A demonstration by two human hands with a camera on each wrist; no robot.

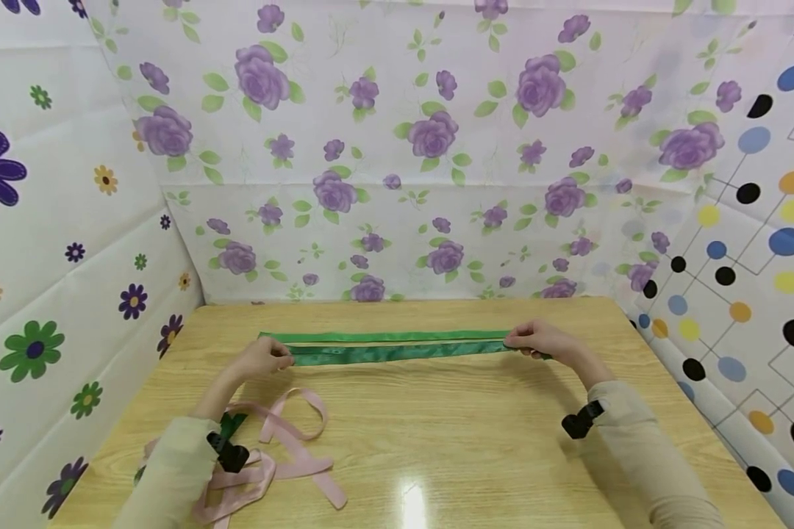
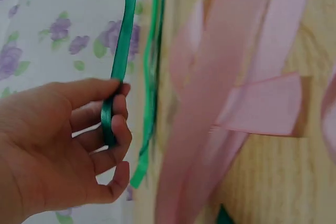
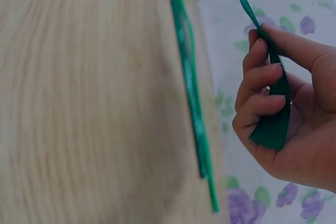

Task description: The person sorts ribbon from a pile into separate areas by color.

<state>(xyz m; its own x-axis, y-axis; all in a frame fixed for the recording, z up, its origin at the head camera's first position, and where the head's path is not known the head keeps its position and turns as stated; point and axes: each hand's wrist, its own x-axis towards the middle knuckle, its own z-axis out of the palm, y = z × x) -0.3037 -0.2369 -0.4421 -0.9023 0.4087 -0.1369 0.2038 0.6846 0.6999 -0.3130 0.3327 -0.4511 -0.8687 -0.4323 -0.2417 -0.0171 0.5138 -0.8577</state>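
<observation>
A dark green satin ribbon is stretched between both hands, level across the far part of the table. My left hand pinches its left end; in the left wrist view the short tail lies against the curled fingers. The right end is pinched by my right hand between thumb and forefinger. A wider ribbon tail hangs inside that palm in the right wrist view. Just beyond and below the held ribbon, more green ribbon lies lengthwise on the table, with a brighter green strip alongside a darker one.
Tangled pink ribbons lie at the left front of the wooden table, partly under the left sleeve. A dark green piece shows among them. Flowered cloth stands behind the far edge, with patterned cloths at both sides.
</observation>
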